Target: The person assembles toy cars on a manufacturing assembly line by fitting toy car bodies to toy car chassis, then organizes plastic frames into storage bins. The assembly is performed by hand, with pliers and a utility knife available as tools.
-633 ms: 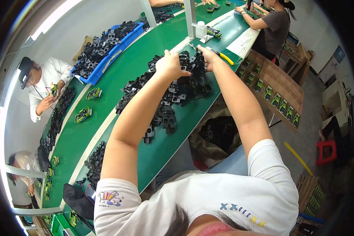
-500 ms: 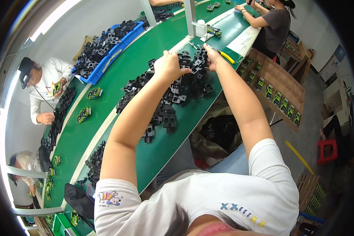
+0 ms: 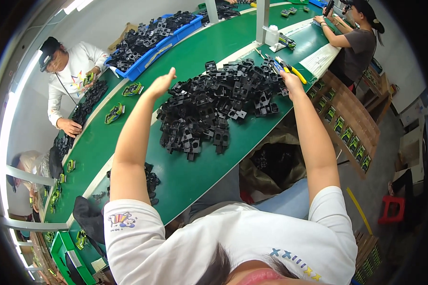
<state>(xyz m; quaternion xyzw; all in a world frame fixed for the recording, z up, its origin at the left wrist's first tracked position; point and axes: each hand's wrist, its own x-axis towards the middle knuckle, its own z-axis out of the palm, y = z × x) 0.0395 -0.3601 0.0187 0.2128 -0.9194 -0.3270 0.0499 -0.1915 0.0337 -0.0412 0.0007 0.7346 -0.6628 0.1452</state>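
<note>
A wide pile of black plastic clip-like parts [image 3: 209,102] lies spread on the green worktable [image 3: 176,183] in front of me. My left hand [image 3: 162,84] is held at the pile's far left edge, fingers stretched and nothing seen in it. On the opposite side, my right hand [image 3: 292,84] is beside the pile's right edge, open, its fingertips near black parts and blue-handled pliers [image 3: 277,65]. Pliers with yellow handles [image 3: 297,74] lie just beyond that hand. A smaller heap of black parts [image 3: 151,183] is partly hidden behind my left forearm.
Beyond the pile stand a blue crate [image 3: 164,46] full of black parts and a white bottle [image 3: 271,35]. Green-and-black assemblies [image 3: 114,114] sit along the conveyor. Co-workers [image 3: 71,71] work across and at right. An open sack [image 3: 273,161] sits below the table edge.
My hands have moved apart from the middle of the pile to its two sides, letting go of the black parts. The pile looks more spread, and the blue-handled pliers now show.
</note>
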